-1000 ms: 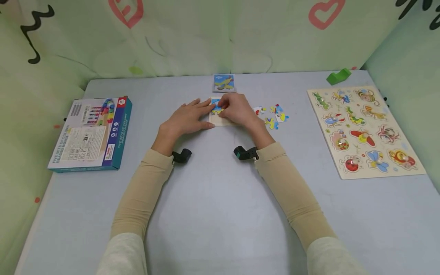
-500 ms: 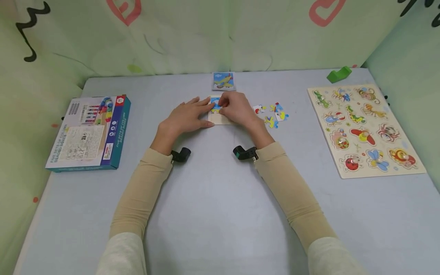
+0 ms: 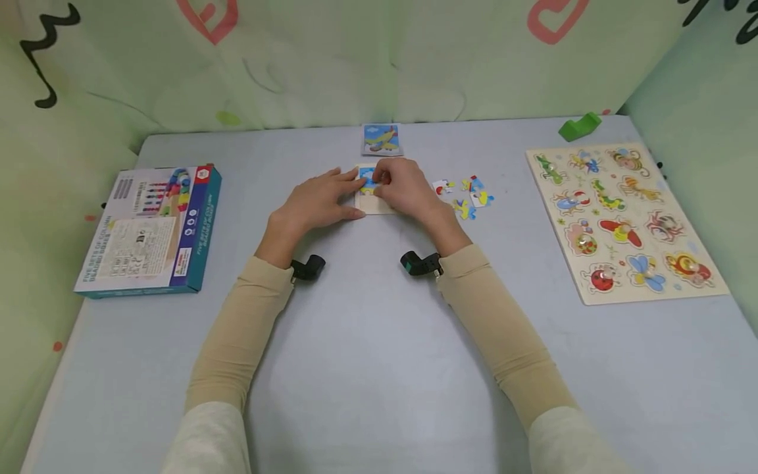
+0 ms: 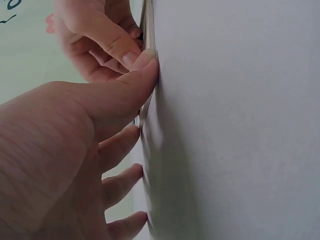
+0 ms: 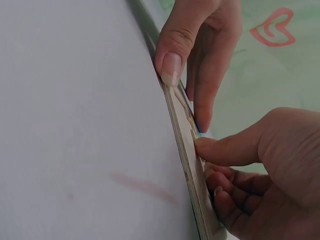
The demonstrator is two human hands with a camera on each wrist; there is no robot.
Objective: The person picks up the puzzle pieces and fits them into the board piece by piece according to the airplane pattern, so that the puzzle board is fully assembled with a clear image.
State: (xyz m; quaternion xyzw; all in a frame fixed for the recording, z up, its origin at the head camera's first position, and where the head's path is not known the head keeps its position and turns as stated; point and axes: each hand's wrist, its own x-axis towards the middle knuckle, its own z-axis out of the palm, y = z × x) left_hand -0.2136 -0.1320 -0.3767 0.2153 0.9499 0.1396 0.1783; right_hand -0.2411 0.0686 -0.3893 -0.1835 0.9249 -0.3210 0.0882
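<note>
A small wooden puzzle tray (image 3: 374,207) lies flat on the table between both hands, with blue and yellow puzzle pieces (image 3: 366,174) along its left side. My left hand (image 3: 316,197) rests at the tray's left, fingers spread; its thumb touches the front edge and its index finger the pieces. Over the tray, my right hand (image 3: 408,187) curls its thumb and fingers together on a puzzle piece, which they mostly hide. In the right wrist view, the right thumb presses down at the tray (image 5: 187,155). Several loose puzzle pieces (image 3: 464,209) lie to the right.
Behind the tray sits a small airplane picture puzzle (image 3: 381,139). A boxed bead toy (image 3: 145,230) lies at the left. On the right are a wooden insect peg board (image 3: 624,224) and a green block (image 3: 580,127). Curtains with printed hearts stand behind the table.
Both hands stay at the tray; the right fingers shift only slightly over it. The whole head view drifts a little to the left.
</note>
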